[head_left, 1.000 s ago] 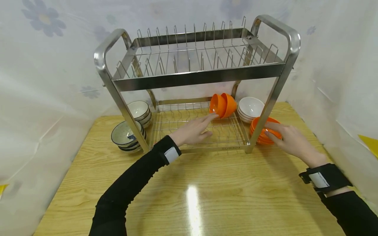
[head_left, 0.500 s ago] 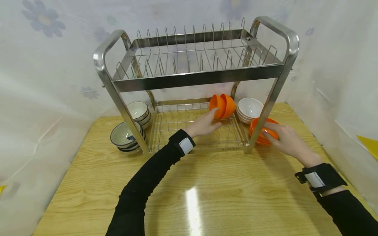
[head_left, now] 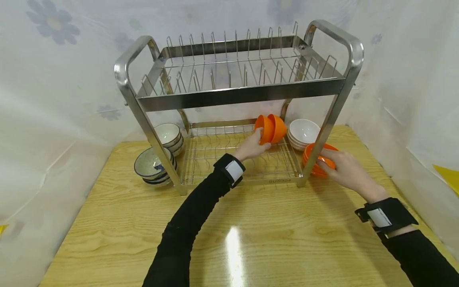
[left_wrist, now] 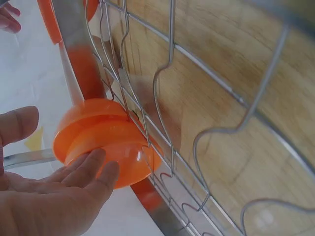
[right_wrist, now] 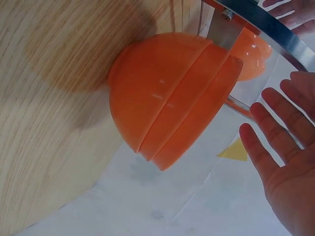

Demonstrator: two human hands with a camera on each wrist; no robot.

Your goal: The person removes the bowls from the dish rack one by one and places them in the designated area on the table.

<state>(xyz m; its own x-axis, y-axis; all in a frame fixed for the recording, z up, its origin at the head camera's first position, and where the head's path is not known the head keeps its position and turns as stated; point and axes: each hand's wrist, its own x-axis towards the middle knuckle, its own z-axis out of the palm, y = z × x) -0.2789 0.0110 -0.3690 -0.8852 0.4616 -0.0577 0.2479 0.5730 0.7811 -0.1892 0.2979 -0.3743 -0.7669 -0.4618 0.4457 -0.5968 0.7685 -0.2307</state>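
Note:
Two orange bowls (head_left: 278,128), one nested in the other, stand tilted on their sides at the right end of the rack's lower shelf. My left hand (head_left: 251,146) reaches in to them. In the left wrist view its fingers lie against the nearer bowl (left_wrist: 130,157), while the thumb stays apart. A second stack of orange bowls (head_left: 318,170) sits upright on the table, right of the rack. Over its rim in the head view is my right hand (head_left: 343,171). The right wrist view shows that hand's fingers (right_wrist: 278,130) extended, apart from the stack.
The two-tier metal dish rack (head_left: 240,95) has upright wires on its top tier. White bowls (head_left: 305,131) are stacked behind the right-hand orange ones. Patterned bowls (head_left: 148,163) and further bowls (head_left: 167,133) stand at the left. Plastic sheeting lines the walls.
My left hand has moved right and up to the tilted orange bowls, its fingers now at the nearer one. The right hand has shifted slightly left at its stack. The bowls look unmoved.

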